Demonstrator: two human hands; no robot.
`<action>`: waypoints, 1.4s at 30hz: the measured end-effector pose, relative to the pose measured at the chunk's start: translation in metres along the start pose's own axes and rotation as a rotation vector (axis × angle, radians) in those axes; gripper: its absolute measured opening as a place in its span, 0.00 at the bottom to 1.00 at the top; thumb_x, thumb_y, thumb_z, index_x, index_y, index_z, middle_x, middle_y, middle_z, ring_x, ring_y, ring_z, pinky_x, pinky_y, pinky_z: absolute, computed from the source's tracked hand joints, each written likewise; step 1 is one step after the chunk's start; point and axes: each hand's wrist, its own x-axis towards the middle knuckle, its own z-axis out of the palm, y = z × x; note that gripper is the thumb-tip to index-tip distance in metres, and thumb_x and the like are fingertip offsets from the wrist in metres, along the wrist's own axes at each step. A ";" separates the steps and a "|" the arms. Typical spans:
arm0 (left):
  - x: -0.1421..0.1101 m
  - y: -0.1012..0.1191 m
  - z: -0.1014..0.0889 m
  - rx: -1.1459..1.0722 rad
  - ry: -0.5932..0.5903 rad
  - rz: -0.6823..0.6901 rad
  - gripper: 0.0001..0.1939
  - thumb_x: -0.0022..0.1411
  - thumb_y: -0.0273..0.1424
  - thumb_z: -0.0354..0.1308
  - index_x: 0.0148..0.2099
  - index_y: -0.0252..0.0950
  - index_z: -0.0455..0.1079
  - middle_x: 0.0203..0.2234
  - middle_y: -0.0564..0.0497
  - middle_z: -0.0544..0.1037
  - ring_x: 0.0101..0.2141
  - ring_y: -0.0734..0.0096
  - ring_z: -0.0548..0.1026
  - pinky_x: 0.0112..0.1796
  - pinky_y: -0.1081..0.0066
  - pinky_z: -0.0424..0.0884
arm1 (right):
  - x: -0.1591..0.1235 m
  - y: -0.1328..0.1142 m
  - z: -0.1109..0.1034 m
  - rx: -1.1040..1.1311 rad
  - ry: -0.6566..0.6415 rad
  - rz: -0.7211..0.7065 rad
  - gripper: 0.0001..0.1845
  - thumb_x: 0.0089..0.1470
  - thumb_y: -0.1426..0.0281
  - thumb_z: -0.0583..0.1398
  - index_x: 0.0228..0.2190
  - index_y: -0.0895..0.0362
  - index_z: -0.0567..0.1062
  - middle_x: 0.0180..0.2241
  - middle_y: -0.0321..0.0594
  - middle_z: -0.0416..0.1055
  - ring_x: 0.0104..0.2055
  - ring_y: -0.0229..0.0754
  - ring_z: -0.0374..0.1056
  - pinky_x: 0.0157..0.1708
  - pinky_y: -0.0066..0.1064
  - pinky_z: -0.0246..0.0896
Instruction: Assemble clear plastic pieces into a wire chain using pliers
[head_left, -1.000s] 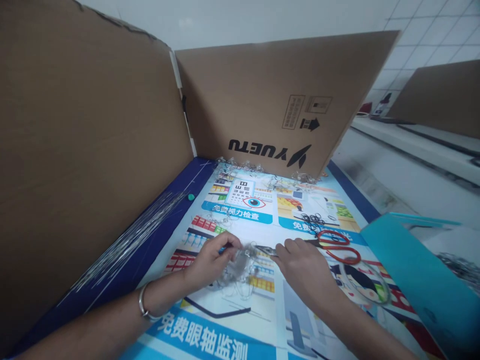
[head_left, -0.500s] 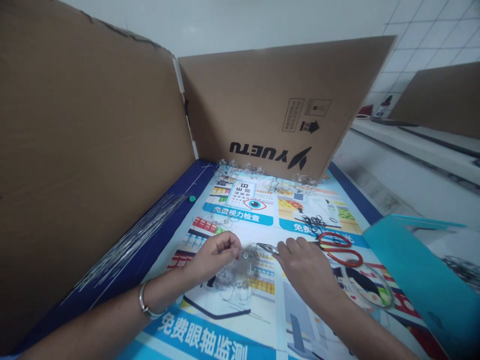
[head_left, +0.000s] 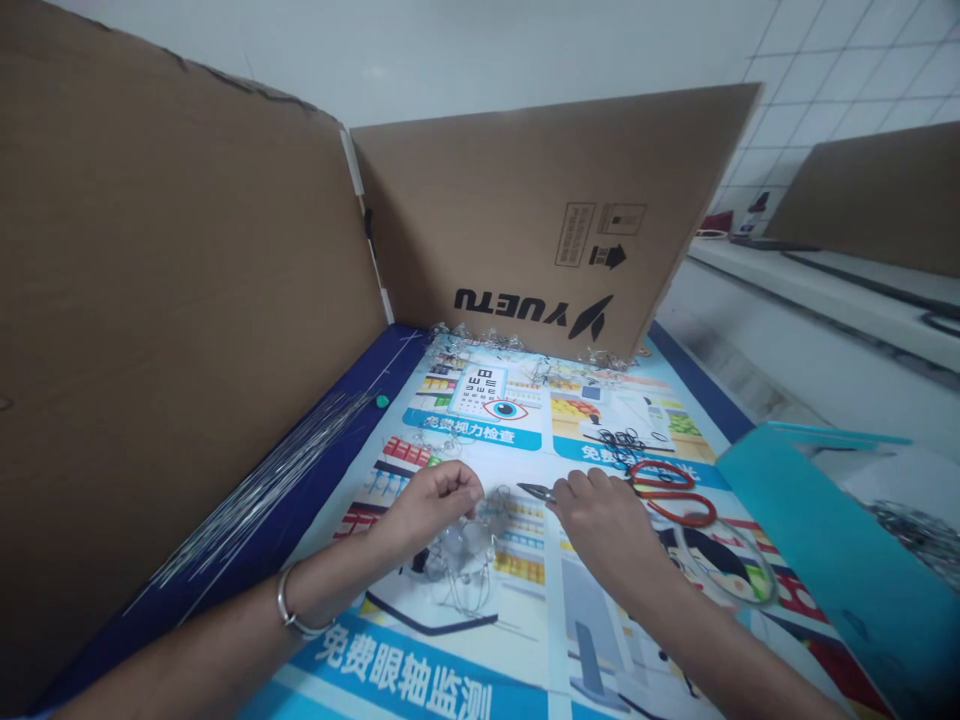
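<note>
My left hand, with a metal bangle on its wrist, is closed in a pinch at the middle of the table. Thin bent wire shows at its fingertips; fine detail is blurred. Below that hand lies a tangle of looped wire pieces. My right hand is wrapped round a pair of pliers, whose pointed jaws aim left at the wire, apart from it. The pliers' handles are hidden in my palm. Just beyond my right hand lie scissors with red handles, their blades mostly hidden.
Straight wires lie along the blue cloth at left. Cardboard panels stand at the left and back, with more wire pieces at their foot. Dark wire loops lie past the scissors. A turquoise box holding wire pieces is at right.
The plier jaws have drawn slightly away from the wire at my left fingertips. My left hand keeps its pinch. The view has shifted slightly.
</note>
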 end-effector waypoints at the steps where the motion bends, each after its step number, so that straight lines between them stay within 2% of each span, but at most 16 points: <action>1: 0.000 0.000 0.000 -0.002 0.003 -0.001 0.11 0.54 0.36 0.57 0.28 0.33 0.65 0.19 0.55 0.69 0.21 0.78 0.64 0.23 0.77 0.57 | 0.000 0.000 -0.001 0.007 -0.003 0.000 0.07 0.54 0.70 0.57 0.26 0.58 0.72 0.26 0.43 0.67 0.31 0.44 0.60 0.27 0.34 0.42; 8: -0.002 -0.009 -0.003 -0.001 0.033 0.010 0.12 0.55 0.38 0.57 0.30 0.34 0.64 0.19 0.55 0.68 0.21 0.78 0.63 0.22 0.77 0.56 | -0.005 -0.004 -0.012 0.123 -0.059 -0.007 0.09 0.53 0.64 0.60 0.25 0.56 0.72 0.26 0.39 0.68 0.31 0.42 0.63 0.30 0.32 0.45; 16: -0.004 -0.008 -0.003 0.012 0.017 0.023 0.12 0.55 0.39 0.58 0.30 0.33 0.65 0.20 0.55 0.67 0.23 0.77 0.64 0.24 0.76 0.58 | -0.003 -0.020 -0.009 0.136 -0.097 -0.070 0.07 0.54 0.67 0.58 0.27 0.56 0.73 0.27 0.41 0.69 0.33 0.44 0.62 0.30 0.33 0.45; 21: -0.004 -0.007 -0.003 0.029 0.014 0.009 0.11 0.56 0.37 0.56 0.30 0.33 0.64 0.20 0.55 0.67 0.22 0.78 0.63 0.23 0.77 0.57 | -0.002 -0.018 -0.007 0.104 -0.096 -0.071 0.06 0.54 0.69 0.58 0.27 0.57 0.73 0.27 0.42 0.68 0.33 0.44 0.62 0.30 0.34 0.45; 27: -0.002 -0.015 -0.005 0.134 0.008 0.048 0.07 0.57 0.33 0.54 0.33 0.34 0.64 0.24 0.54 0.67 0.23 0.78 0.63 0.22 0.78 0.58 | -0.003 -0.008 -0.017 0.145 -0.122 -0.038 0.08 0.52 0.65 0.60 0.27 0.56 0.74 0.27 0.40 0.69 0.34 0.44 0.63 0.32 0.33 0.47; 33: 0.000 -0.021 -0.009 0.310 -0.006 0.157 0.04 0.58 0.30 0.52 0.36 0.35 0.66 0.24 0.54 0.68 0.25 0.75 0.66 0.25 0.77 0.61 | -0.003 0.000 -0.027 0.140 -0.151 -0.024 0.08 0.50 0.64 0.61 0.25 0.55 0.74 0.26 0.40 0.69 0.33 0.45 0.64 0.32 0.34 0.47; 37: 0.000 -0.021 -0.010 0.430 0.008 0.188 0.04 0.58 0.28 0.51 0.36 0.36 0.66 0.25 0.54 0.70 0.27 0.73 0.68 0.27 0.75 0.63 | -0.005 -0.001 -0.028 0.157 -0.164 -0.023 0.08 0.51 0.64 0.61 0.25 0.55 0.74 0.27 0.40 0.69 0.33 0.46 0.64 0.32 0.35 0.47; 42: 0.000 -0.022 -0.011 0.439 0.005 0.197 0.05 0.59 0.28 0.50 0.38 0.35 0.66 0.27 0.52 0.71 0.29 0.72 0.69 0.30 0.74 0.65 | -0.008 -0.009 -0.023 0.134 -0.185 -0.029 0.07 0.51 0.67 0.60 0.25 0.55 0.74 0.27 0.41 0.69 0.33 0.46 0.64 0.30 0.35 0.45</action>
